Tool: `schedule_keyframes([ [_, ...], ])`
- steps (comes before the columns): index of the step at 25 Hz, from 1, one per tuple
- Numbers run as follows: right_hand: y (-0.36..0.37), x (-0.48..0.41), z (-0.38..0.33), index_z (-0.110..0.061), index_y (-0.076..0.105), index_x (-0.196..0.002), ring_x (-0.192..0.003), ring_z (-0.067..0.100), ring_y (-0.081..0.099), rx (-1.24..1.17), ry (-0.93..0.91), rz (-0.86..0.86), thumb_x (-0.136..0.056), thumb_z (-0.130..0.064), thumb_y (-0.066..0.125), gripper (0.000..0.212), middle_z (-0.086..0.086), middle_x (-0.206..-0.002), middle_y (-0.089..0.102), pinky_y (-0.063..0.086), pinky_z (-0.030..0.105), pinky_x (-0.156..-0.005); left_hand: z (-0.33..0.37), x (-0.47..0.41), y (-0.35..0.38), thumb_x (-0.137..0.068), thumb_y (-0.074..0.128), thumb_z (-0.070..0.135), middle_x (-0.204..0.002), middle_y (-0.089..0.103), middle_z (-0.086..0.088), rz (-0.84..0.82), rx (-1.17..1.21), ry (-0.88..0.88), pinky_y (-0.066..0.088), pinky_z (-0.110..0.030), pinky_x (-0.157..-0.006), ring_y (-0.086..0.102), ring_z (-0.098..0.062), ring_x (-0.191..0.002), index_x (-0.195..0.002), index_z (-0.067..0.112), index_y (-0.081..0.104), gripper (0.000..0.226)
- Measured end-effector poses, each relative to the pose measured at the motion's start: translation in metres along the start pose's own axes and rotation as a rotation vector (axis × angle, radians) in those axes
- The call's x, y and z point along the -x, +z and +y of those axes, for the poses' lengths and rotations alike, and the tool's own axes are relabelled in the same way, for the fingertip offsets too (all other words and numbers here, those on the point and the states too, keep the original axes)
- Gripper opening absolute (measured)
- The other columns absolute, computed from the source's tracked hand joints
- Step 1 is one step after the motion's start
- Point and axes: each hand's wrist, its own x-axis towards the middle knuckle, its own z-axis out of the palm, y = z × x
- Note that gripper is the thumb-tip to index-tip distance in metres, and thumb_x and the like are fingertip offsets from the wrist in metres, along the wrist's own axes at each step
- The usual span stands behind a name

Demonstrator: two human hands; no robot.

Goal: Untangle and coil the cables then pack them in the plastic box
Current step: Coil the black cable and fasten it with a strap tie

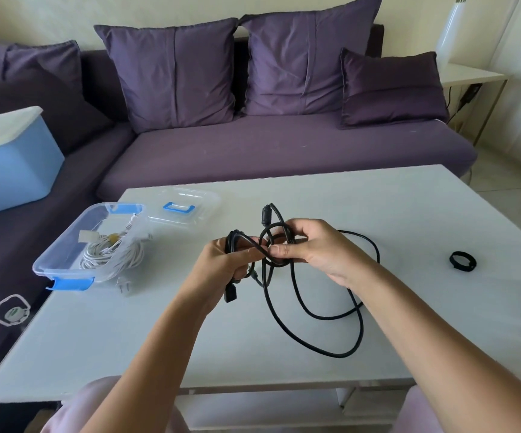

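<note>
A black cable [296, 310] hangs in loose tangled loops over the white table [378, 207], its long loops lying on the tabletop. My left hand [225, 264] grips a bunch of its strands, with a black plug end dangling below the fist. My right hand [312, 248] pinches a small loop of the same cable just right of the left hand. A clear plastic box [65, 245] with blue latches sits at the table's left edge and holds a coiled white cable [109, 254]. The box's clear lid [187, 207] lies behind it.
A small black strap ring [463, 260] lies on the table at the right. A white plug [124, 287] rests just outside the box's front. A purple sofa with cushions stands behind the table, with a blue bin [9, 164] on its left part.
</note>
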Motion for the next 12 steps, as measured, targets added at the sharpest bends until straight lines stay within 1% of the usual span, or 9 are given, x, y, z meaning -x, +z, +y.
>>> schedule_keyframes([
  [2,-0.004,0.003,-0.006,-0.023,0.053,-0.120,-0.096,0.004,0.060,0.200,-0.088,0.034,-0.083,-0.021,0.071,0.041,-0.013,-0.114,0.057,0.047,0.020,-0.089,0.001,0.001,-0.001,-0.064,0.077,0.004,-0.058,0.037,-0.003,-0.019,-0.033,0.002,0.020,-0.017,-0.042,0.024,-0.009,-0.043,-0.063,0.021,0.072,0.017],
  [3,-0.008,0.005,-0.010,-0.030,0.047,-0.128,-0.106,0.001,0.055,0.236,-0.146,0.015,-0.087,-0.026,0.066,0.045,-0.017,-0.125,0.051,0.043,0.016,-0.090,0.003,0.001,-0.001,-0.064,0.076,0.004,-0.062,0.041,-0.006,-0.029,-0.066,0.007,0.021,-0.018,-0.043,0.025,-0.010,-0.043,-0.062,0.021,0.071,0.018],
  [4,-0.012,0.007,-0.014,-0.034,0.044,-0.132,-0.117,-0.002,0.050,0.249,-0.199,-0.036,-0.092,-0.026,0.059,0.043,-0.019,-0.133,0.047,0.039,0.015,-0.095,0.006,0.003,-0.001,-0.064,0.074,0.007,-0.064,0.042,-0.009,-0.052,-0.112,0.014,0.021,-0.019,-0.043,0.026,-0.011,-0.044,-0.062,0.020,0.070,0.014],
  [5,-0.016,0.010,-0.017,-0.037,0.045,-0.131,-0.123,-0.005,0.045,0.286,-0.245,-0.098,-0.096,-0.023,0.053,0.039,-0.021,-0.136,0.047,0.036,0.014,-0.100,0.009,0.004,-0.002,-0.064,0.073,0.010,-0.063,0.042,-0.009,-0.076,-0.184,0.020,0.021,-0.019,-0.044,0.027,-0.012,-0.044,-0.062,0.020,0.069,0.011],
  [6,-0.019,0.013,-0.020,-0.039,0.049,-0.128,-0.124,-0.009,0.043,0.370,-0.285,-0.140,-0.097,-0.019,0.051,0.037,-0.022,-0.134,0.050,0.032,0.011,-0.102,0.010,0.006,-0.003,-0.065,0.075,0.012,-0.058,0.042,-0.009,-0.091,-0.284,0.024,0.022,-0.020,-0.044,0.029,-0.012,-0.045,-0.061,0.021,0.068,0.012],
  [7,-0.022,0.016,-0.020,-0.039,0.055,-0.122,-0.120,-0.011,0.044,0.492,-0.319,-0.154,-0.096,-0.015,0.051,0.035,-0.022,-0.128,0.055,0.030,0.007,-0.100,0.011,0.007,-0.004,-0.067,0.077,0.014,-0.054,0.044,-0.009,-0.090,-0.397,0.029,0.026,-0.020,-0.044,0.034,-0.012,-0.045,-0.061,0.023,0.066,0.015],
  [9,-0.024,0.020,-0.023,-0.033,0.061,-0.107,-0.104,-0.013,0.050,0.716,-0.344,-0.137,-0.090,-0.013,0.059,0.026,-0.021,-0.111,0.061,0.034,0.006,-0.088,0.007,0.006,-0.004,-0.071,0.078,0.015,-0.059,0.055,-0.009,-0.064,-0.589,0.057,0.036,-0.021,-0.052,0.044,-0.011,-0.052,-0.062,0.025,0.066,0.019],
  [10,-0.022,0.022,-0.024,-0.029,0.062,-0.101,-0.097,-0.011,0.052,0.781,-0.338,-0.135,-0.087,-0.013,0.062,0.022,-0.019,-0.104,0.062,0.036,0.008,-0.082,0.005,0.005,-0.003,-0.072,0.078,0.015,-0.062,0.057,-0.006,-0.049,-0.659,0.069,0.038,-0.023,-0.057,0.045,-0.010,-0.056,-0.064,0.025,0.064,0.019],
  [12,-0.016,0.024,-0.023,-0.027,0.061,-0.096,-0.089,-0.001,0.054,0.879,-0.321,-0.160,-0.084,-0.013,0.064,0.019,-0.016,-0.096,0.062,0.041,0.018,-0.077,-0.001,0.005,0.003,-0.073,0.076,0.012,-0.062,0.055,0.003,-0.030,-0.757,0.092,0.036,-0.021,-0.056,0.041,-0.006,-0.054,-0.067,0.025,0.060,0.021],
])
